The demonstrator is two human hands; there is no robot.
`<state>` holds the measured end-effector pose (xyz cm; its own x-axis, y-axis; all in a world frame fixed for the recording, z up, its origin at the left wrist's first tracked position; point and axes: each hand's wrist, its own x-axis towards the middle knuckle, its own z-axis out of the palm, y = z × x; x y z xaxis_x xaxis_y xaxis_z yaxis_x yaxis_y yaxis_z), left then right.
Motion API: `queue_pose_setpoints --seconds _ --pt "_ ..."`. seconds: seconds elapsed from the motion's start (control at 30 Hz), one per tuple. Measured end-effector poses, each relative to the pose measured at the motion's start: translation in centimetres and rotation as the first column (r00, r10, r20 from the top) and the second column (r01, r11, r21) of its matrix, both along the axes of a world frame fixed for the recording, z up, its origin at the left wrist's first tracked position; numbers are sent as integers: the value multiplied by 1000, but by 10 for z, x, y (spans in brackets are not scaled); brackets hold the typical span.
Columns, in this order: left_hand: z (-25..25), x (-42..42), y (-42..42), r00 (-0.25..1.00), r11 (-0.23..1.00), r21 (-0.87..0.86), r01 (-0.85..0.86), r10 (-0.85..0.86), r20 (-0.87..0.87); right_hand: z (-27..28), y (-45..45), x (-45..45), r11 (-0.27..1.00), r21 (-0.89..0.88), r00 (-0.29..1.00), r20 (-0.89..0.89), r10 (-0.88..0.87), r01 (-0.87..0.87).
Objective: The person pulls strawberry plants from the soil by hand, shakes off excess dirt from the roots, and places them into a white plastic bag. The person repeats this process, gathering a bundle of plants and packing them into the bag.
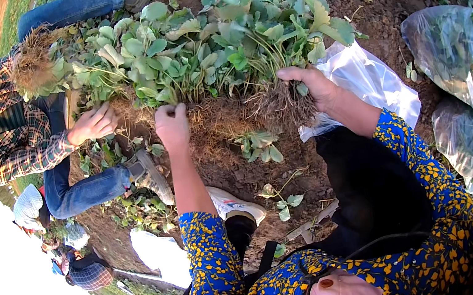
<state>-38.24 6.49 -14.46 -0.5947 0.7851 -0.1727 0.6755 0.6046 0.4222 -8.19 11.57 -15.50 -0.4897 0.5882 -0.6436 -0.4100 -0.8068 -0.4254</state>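
Observation:
A long pile of strawberry plants (202, 54) lies before me on the soil, leaves away from me and bare roots (217, 118) towards me. My right hand (320, 86) grips a bunch of strawberry plants (278, 103) at the crowns, thumb across the stems, with brown roots hanging below. My left hand (172, 127) is at the root side of the pile, its thumb and fingertips bent together among the stems. Whether a plant is pinched between them cannot be made out.
Opposite sits a co-worker, one hand (94, 123) by the pile, near a raised root bundle (34, 61). A clear plastic bag (370, 78) lies under my right forearm. Filled plastic bags (448, 55) stand at right. Loose plants (259, 146) lie near my shoe (239, 205).

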Motion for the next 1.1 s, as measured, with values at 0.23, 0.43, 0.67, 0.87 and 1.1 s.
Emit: queue_pose_setpoints --seconds 0.23,0.43,0.67,0.87,1.1 --pt "-1 5 6 986 999 37 -41 34 161 10 0 -2 999 -27 1000 -4 25 -26" --pt "-20 -4 16 952 961 39 272 -263 -158 6 -1 -1 999 -1 999 12 39 -39" --pt "11 -19 35 892 869 -303 392 -439 -105 9 -1 -4 996 42 995 68 76 -79" --pt "9 -19 29 904 891 -161 424 -426 29 5 0 1 992 5 992 32 123 -123" --pt "66 -7 32 935 988 -107 109 -65 348 -2 -1 4 992 55 990 90 108 -114"
